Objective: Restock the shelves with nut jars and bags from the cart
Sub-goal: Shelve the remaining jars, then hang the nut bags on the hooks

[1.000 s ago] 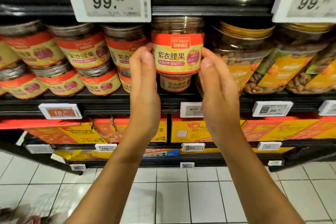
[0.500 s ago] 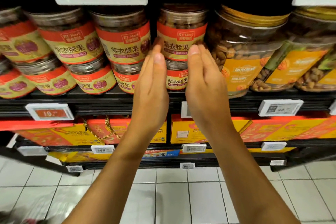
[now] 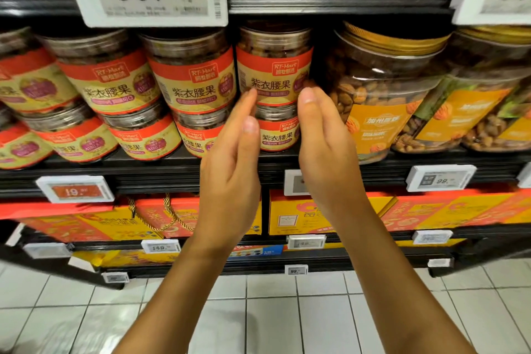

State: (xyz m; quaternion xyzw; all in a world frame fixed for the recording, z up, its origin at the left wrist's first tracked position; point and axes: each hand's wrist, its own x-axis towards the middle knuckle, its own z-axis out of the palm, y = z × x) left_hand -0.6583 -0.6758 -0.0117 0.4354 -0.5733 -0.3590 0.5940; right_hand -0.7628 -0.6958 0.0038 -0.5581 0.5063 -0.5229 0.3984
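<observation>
Upper cashew jar [image 3: 274, 72] sits just beyond the fingertips of both hands, stacked on a lower jar [image 3: 276, 135] of the same kind, on the shelf [image 3: 161, 178] that runs behind the wrists. Risk, as judged: the stack is two high and the upper jar rests only on the lid beneath. If it sits off-centre, or a fingertip catches it on withdrawal, it could tip forward over the shelf edge toward the tiled floor [image 3: 273, 319]. A correcting twist could also drag the lower jar askew. Jar look: clear round plastic, brown nuts visible above a red-and-beige wrap label with Chinese print. The lid is lost in shadow under the upper shelf, and the jar is upright as far as can be told. Left hand [image 3: 230, 169] and right hand [image 3: 324, 152] are both empty, fingers straight, palms facing, with a narrow gap between them. Whether the fingertips touch the jar cannot be told. Left of the left hand stand matching two-high stacks [image 3: 191, 77]. Right of the right hand a larger almond tub [image 3: 382, 95] stands close beside the jar, leaving little clearance.
</observation>
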